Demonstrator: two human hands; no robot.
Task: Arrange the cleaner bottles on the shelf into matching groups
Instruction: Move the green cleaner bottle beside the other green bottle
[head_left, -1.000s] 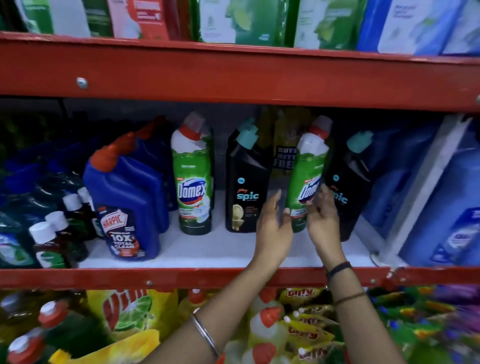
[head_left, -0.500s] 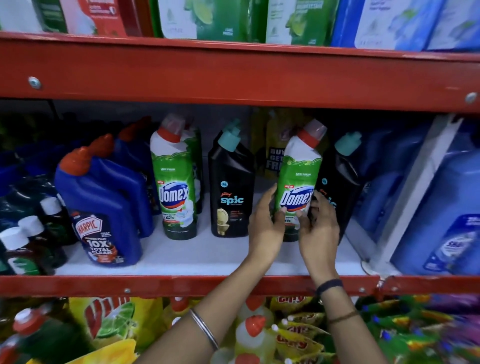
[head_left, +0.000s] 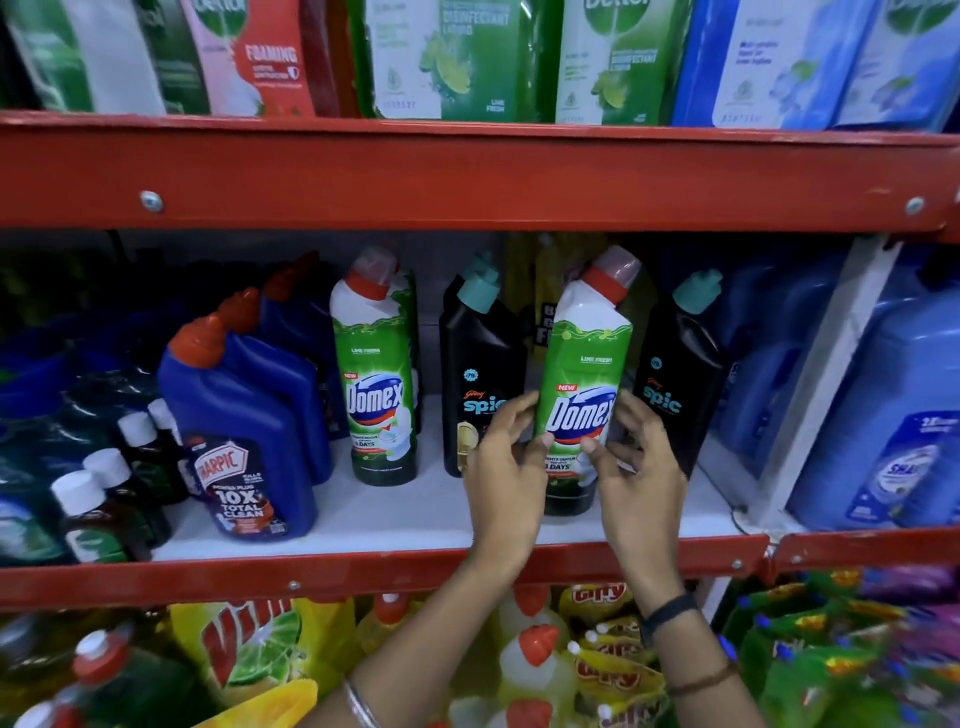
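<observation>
On the white middle shelf (head_left: 415, 514), a green Domex bottle (head_left: 584, 374) with a red-and-grey cap stands upright near the front, between two black Spic bottles (head_left: 480, 364) (head_left: 675, 374). My left hand (head_left: 506, 478) grips its left side and my right hand (head_left: 636, 467) grips its right side, thumbs on the label. A second green Domex bottle (head_left: 379, 374) stands further left. Blue Harpic bottles (head_left: 244, 415) with orange caps line up at the left.
Small dark bottles with white caps (head_left: 93, 509) crowd the far left. Large blue jugs (head_left: 883, 415) sit right of a white upright (head_left: 821, 379). The red shelf beam (head_left: 467, 176) hangs low above the bottle caps. Pouches fill the shelves above and below.
The green Domex bottle was tilted and turned away; both hands have closed around it, stood it upright and brought it forward with its label facing me.
</observation>
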